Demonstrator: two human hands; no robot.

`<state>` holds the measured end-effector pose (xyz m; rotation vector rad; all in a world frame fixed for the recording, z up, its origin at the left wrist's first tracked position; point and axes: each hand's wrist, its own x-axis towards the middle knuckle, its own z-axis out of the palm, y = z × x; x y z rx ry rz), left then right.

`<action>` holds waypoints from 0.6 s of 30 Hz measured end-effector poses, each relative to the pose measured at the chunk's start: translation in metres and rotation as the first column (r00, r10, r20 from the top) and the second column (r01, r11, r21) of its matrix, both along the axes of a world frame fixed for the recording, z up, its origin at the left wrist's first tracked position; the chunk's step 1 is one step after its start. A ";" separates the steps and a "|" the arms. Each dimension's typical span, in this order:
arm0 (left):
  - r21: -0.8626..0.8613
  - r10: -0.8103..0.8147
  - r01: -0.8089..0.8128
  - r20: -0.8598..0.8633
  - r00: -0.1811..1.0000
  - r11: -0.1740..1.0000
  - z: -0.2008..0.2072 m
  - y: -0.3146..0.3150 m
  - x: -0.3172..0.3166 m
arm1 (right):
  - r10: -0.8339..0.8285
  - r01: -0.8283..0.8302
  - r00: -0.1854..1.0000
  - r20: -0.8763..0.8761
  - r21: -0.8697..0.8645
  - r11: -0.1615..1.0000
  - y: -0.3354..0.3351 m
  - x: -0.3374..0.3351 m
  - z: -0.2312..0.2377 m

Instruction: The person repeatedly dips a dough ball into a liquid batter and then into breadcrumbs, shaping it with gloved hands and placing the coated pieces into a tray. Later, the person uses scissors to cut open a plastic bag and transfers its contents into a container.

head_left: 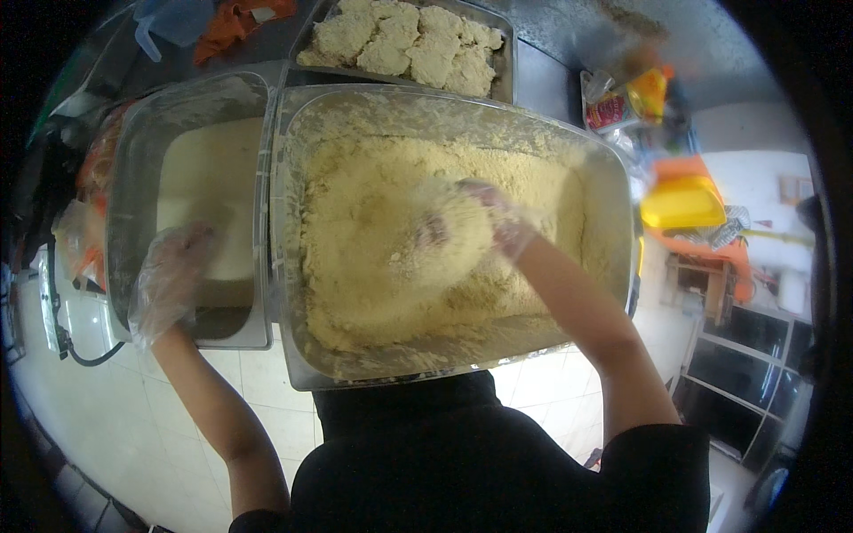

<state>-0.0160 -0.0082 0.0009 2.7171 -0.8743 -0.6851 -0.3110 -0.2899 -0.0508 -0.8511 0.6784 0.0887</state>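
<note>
My left hand [178, 262], in a loose clear plastic glove, is over the narrower tub [249, 330] at the left, which holds a pale, smooth batter [209, 169]. Its fingers reach toward the batter and look apart, with nothing seen in them; whether they touch the surface I cannot tell. In the large tub [333, 364] of yellow breading flour [373, 178], my gloved right hand [506, 222] is smeared by motion. A blurred, flour-coated lump [462, 226] shows at its fingers. Flour blur hides whether they grip it.
Behind the large tub, a metal tray [506, 62] holds several breaded pieces [418, 40]. A clear plastic jug [169, 22] and an orange cloth [235, 27] lie at the far left. Packages [622, 98] and a yellow container [682, 202] stand to the right.
</note>
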 end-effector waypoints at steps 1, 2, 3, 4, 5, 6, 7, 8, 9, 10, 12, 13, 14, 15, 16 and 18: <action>-0.023 -0.007 0.006 -0.011 1.000 1.000 0.000 0.000 0.000 | 0.057 -0.142 0.958 -0.283 -0.291 0.946 -0.010 -0.002 0.006; -0.056 -0.018 0.018 0.006 1.000 0.998 -0.001 0.001 0.001 | 0.156 -0.373 0.879 -0.450 -0.446 0.814 -0.018 -0.001 0.013; -0.075 -0.074 0.076 0.026 0.997 0.994 -0.002 0.003 0.003 | 0.170 -0.606 0.701 -0.692 -0.453 0.654 -0.020 0.000 0.011; -0.101 -0.135 0.142 0.073 0.988 0.985 -0.003 0.004 0.005 | 0.091 -0.767 0.541 -0.836 -0.446 0.461 -0.019 0.002 0.014; -0.104 -0.155 0.164 0.090 0.984 0.981 -0.005 0.006 0.007 | 0.014 -0.842 0.515 -0.857 -0.502 0.195 -0.013 0.003 0.006; -0.107 -0.175 0.186 0.107 0.979 0.977 -0.007 0.008 0.008 | -0.055 -0.828 0.559 -0.827 -0.554 -0.090 0.002 0.007 -0.001; -0.089 -0.152 0.160 0.091 0.984 0.983 -0.009 0.013 0.009 | -0.073 -0.780 0.579 -0.812 -0.525 -0.340 0.011 0.007 -0.011; -0.089 -0.167 0.179 0.127 0.978 0.980 -0.013 0.017 0.010 | -0.016 -0.823 0.559 -0.829 -0.553 -0.129 0.020 0.008 -0.021; -0.148 -0.103 0.112 0.065 0.993 0.983 -0.018 0.020 0.010 | -0.070 -0.773 0.623 -0.779 -0.599 -0.208 0.023 0.006 -0.030; -0.218 -0.081 0.090 0.051 0.995 0.972 -0.023 0.024 0.011 | -0.081 -0.738 0.661 -0.746 -0.628 -0.247 0.025 0.006 -0.038; -0.309 -0.092 0.121 0.107 0.990 0.943 -0.033 0.032 0.011 | -0.104 -0.681 0.718 -0.689 -0.663 -0.310 0.025 0.004 -0.052; -0.329 -0.119 0.173 0.177 0.977 0.928 -0.037 0.035 0.011 | -0.116 -0.662 0.735 -0.668 -0.670 -0.337 0.023 0.004 -0.058; -0.339 -0.168 0.254 0.263 0.950 0.906 -0.039 0.037 0.011 | -0.130 -0.662 0.731 -0.670 -0.650 -0.372 0.021 0.003 -0.062; -0.327 -0.207 0.317 0.330 0.921 0.890 -0.040 0.036 0.012 | -0.149 -0.644 0.749 -0.646 -0.655 -0.394 0.017 0.004 -0.066; -0.294 -0.276 0.414 0.414 0.868 0.861 -0.040 0.036 0.013 | -0.174 -0.646 0.747 -0.642 -0.639 -0.417 0.017 0.005 -0.069; -0.296 -0.207 0.300 0.307 0.929 0.907 -0.031 0.033 0.011 | -0.184 -0.671 0.728 -0.660 -0.632 -0.388 0.017 0.010 -0.071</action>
